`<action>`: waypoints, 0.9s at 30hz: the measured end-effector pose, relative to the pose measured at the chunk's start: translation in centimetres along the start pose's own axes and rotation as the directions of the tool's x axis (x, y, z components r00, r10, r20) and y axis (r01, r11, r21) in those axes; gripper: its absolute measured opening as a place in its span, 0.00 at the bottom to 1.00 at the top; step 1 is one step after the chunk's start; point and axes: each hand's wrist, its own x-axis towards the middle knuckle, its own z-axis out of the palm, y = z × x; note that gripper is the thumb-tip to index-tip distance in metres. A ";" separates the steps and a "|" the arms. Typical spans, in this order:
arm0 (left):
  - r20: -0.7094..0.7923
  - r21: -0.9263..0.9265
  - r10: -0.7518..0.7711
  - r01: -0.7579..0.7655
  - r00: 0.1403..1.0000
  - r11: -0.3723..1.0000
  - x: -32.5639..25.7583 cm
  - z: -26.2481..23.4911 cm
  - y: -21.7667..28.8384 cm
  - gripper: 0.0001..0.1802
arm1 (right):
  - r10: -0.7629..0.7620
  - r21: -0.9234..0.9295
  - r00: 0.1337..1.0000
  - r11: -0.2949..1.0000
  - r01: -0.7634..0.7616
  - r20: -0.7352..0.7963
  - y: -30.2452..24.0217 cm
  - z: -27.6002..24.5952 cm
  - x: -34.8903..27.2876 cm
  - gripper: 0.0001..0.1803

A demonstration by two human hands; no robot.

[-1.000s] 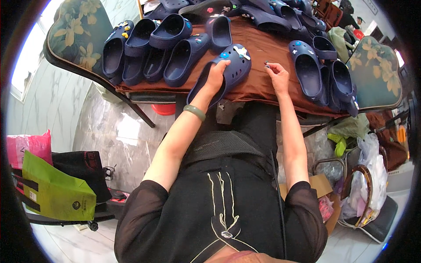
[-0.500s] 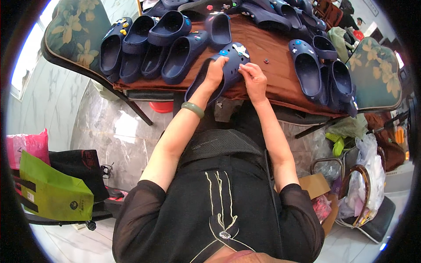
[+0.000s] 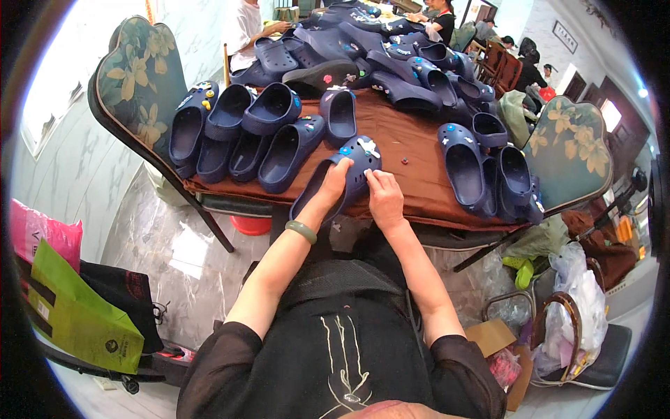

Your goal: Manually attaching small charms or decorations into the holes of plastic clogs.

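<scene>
A navy clog (image 3: 315,183) with holes in its upper is held at the table's near edge. White and blue charms (image 3: 363,147) sit on its toe. My left hand (image 3: 336,181) grips the clog, its thumb on the upper and the other fingers hidden inside or under it. With fingers pinched together, my right hand (image 3: 384,197) touches the right side of the upper near the holes. Whatever lies between those fingertips is too small to make out. One small dark charm (image 3: 405,161) lies on the brown tablecloth (image 3: 391,129) beyond my right hand.
Several navy clogs (image 3: 283,155) stand at the left of the table, more clogs (image 3: 464,167) at the right, and a large heap (image 3: 335,43) behind. Floral-backed chairs (image 3: 139,84) flank the table. A person in white (image 3: 244,35) and others are at the far end.
The view has tilted up, so the far end of the table and other people now show. Both hands stay at the clog, with the right fingers still against its side.
</scene>
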 end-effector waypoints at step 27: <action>0.084 0.085 -0.151 0.144 0.985 0.986 1.1 2.4 1.8 0.08 | 0.312 -0.140 0.912 0.949 -0.284 0.266 14.8 3.9 -1.1 0.11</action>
